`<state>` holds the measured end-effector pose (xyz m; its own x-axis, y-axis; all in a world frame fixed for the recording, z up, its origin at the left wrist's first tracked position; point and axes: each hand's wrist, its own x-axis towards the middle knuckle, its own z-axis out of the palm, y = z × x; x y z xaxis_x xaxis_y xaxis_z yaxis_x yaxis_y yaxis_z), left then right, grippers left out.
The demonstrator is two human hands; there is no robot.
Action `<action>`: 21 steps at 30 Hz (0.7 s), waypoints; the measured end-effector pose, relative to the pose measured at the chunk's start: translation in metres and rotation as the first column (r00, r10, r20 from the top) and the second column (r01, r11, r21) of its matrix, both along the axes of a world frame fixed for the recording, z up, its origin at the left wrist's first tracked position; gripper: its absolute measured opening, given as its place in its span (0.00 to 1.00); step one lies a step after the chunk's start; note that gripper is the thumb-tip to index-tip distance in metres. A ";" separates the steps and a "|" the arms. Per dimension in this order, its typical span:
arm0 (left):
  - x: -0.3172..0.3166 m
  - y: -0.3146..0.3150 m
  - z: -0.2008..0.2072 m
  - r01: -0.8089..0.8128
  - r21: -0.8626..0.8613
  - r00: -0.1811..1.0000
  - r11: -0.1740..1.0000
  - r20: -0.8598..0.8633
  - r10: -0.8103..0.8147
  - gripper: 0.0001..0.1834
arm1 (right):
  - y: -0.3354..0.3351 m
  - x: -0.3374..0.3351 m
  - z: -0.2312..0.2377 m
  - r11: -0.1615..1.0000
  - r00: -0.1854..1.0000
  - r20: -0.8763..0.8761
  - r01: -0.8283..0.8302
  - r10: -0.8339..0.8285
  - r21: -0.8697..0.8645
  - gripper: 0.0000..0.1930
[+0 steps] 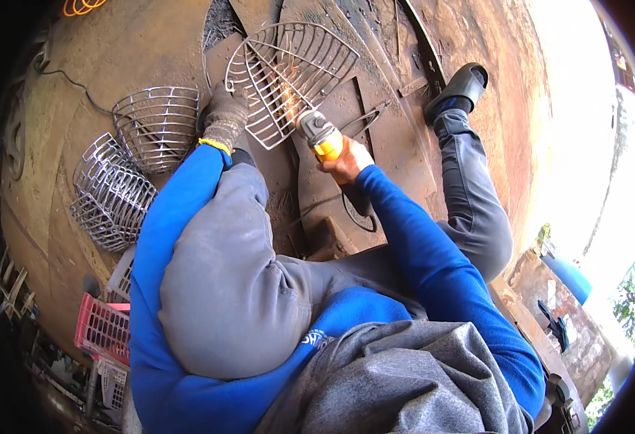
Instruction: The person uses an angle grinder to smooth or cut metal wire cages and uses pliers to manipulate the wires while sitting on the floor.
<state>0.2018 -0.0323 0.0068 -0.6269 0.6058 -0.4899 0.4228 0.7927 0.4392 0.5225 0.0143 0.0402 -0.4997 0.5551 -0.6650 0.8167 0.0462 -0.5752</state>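
My left hand (225,116), in a grey knit glove with a yellow cuff, presses on the lower left edge of a curved wire grille (288,76) lying on dark steel plates. My right hand (346,160) is bare and grips a yellow and grey angle grinder (320,134). The grinder's disc touches the grille near its lower middle, and orange sparks fly up over the wires. Both forearms wear blue sleeves. My grey-trousered knees fill the middle of the picture.
Two more wire baskets (157,124) (112,194) lie on the ground at the left. A black cable (79,85) runs past them. A pink crate (102,329) stands at the lower left. My foot in a black sandal (460,88) rests at the upper right. Metal tongs (366,118) lie by the grinder.
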 end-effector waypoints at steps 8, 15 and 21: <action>0.013 0.013 0.043 -0.003 0.046 0.999 0.999 -0.033 0.005 0.29 | -0.003 -0.018 0.013 0.998 0.998 0.004 0.067 -0.067 -0.003 0.35; 0.017 0.015 0.042 -0.007 0.029 1.000 1.000 -0.029 0.008 0.30 | 0.002 -0.008 0.005 0.994 0.995 -0.044 0.088 -0.090 -0.064 0.34; 0.013 0.014 0.033 0.039 0.088 0.995 0.995 -0.090 -0.031 0.32 | 0.003 -0.003 -0.002 1.000 1.000 0.022 0.009 -0.009 -0.023 0.40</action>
